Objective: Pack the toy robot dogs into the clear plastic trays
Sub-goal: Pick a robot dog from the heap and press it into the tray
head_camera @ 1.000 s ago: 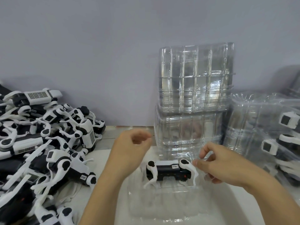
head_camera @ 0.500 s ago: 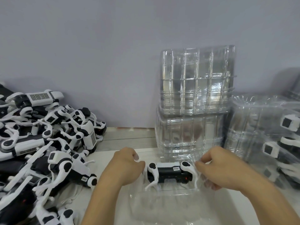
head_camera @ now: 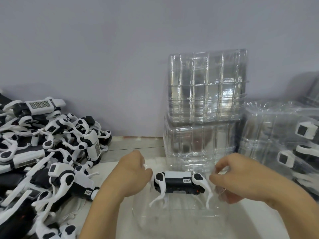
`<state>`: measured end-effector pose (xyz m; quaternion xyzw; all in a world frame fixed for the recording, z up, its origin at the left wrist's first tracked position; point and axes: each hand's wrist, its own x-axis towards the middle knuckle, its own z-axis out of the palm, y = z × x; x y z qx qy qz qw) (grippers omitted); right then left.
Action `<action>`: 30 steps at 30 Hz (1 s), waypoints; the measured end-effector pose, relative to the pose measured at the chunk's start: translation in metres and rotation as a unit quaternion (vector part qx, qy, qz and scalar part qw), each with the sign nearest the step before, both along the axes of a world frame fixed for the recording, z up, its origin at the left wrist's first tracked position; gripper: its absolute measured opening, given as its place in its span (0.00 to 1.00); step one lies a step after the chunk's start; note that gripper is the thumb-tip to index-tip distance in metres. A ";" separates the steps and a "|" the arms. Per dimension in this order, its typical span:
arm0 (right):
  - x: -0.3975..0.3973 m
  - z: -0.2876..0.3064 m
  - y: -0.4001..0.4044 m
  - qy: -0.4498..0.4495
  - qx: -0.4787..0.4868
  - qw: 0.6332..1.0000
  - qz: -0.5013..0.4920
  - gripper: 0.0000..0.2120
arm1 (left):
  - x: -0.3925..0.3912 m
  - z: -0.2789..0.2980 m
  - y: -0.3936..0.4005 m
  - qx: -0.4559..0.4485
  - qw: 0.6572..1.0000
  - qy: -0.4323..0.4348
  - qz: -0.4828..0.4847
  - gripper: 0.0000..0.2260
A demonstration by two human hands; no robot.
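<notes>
A black-and-white toy robot dog (head_camera: 177, 182) lies on its side in a clear plastic tray (head_camera: 174, 216) on the white table in front of me. My left hand (head_camera: 133, 175) is at the tray's left rim with its fingers curled down over the edge; the fingertips are hidden. My right hand (head_camera: 241, 181) pinches the tray's right wall, and its fingers show through the plastic. A heap of loose robot dogs (head_camera: 46, 152) lies at the left.
Stacks of empty clear trays (head_camera: 205, 107) stand against the grey wall just behind the tray. Packed trays with dogs inside (head_camera: 283, 145) are piled at the right. A white cloth (head_camera: 72, 211) lies under the heap's near edge.
Both hands came down from above the dog to the tray's two sides. The left hand dropped to the left rim, and the right hand closed on the right wall.
</notes>
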<state>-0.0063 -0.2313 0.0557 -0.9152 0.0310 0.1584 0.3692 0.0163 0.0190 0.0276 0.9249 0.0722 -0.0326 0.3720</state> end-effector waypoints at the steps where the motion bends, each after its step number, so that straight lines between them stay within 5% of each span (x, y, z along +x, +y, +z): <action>1: 0.000 0.000 0.000 0.001 0.003 1.000 -0.001 0.10 | -0.001 0.001 0.000 0.005 1.000 -0.005 -0.001 0.07; 10: 0.001 -0.005 -0.001 0.002 0.034 0.999 -0.014 0.06 | 0.000 -0.001 -0.004 0.013 0.999 -0.025 -0.016 0.13; 16: 0.003 -0.010 0.000 -0.020 0.036 0.999 -0.025 0.06 | -0.005 0.010 -0.012 0.026 0.979 -0.144 -0.143 0.10; 19: 0.004 -0.011 0.000 -0.022 0.034 0.999 -0.027 0.07 | -0.011 0.014 -0.020 0.022 0.971 -0.109 -0.210 0.05; 23: 0.003 -0.011 0.002 -0.031 0.023 0.999 -0.029 0.07 | -0.020 0.018 -0.026 0.062 0.969 -0.012 -0.240 0.26; 30: 0.003 -0.009 0.009 -0.052 -0.010 0.998 -0.028 0.12 | -0.026 0.019 -0.036 0.134 0.956 0.022 -0.260 0.36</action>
